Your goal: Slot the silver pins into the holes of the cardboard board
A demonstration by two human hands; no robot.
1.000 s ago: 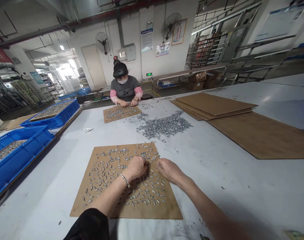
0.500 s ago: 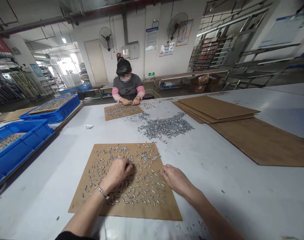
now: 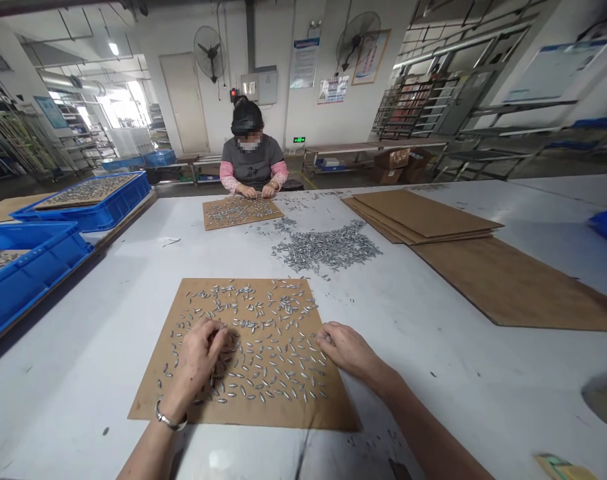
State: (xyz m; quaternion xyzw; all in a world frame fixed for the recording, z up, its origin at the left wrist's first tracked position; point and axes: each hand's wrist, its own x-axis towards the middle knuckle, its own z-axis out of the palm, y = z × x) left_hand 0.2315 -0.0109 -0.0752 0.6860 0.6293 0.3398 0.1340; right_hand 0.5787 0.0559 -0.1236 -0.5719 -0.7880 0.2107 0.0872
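A brown board (image 3: 263,417) lies in front of me, scattered with small silvery spindle-shaped metal pieces (image 3: 286,305). Most lie singly in the lower part; toward the far edge they bunch into clusters. My left hand (image 3: 200,353), with a bracelet at the wrist, is over the board's left side, fingers curled together and fingertips hidden from view. At the right edge my right hand (image 3: 346,347) rests with its fingers bent and pressed together beside the outermost pieces. Whatever either hand pinches is too small to make out. Beyond the board spreads a loose pile of the same pieces (image 3: 330,247).
Across the white table (image 3: 413,400) a person (image 3: 253,160) handles pieces on another board (image 3: 218,221). Brown boards (image 3: 423,213) are stacked at the right. Blue crates (image 3: 33,267) holding boards of pieces stand at the left. A paper scrap (image 3: 171,242) lies on the table.
My left hand has moved left and toward me, from the board's middle to its left side, uncovering pieces there. My right hand stays at the right edge. The view has shifted slightly.
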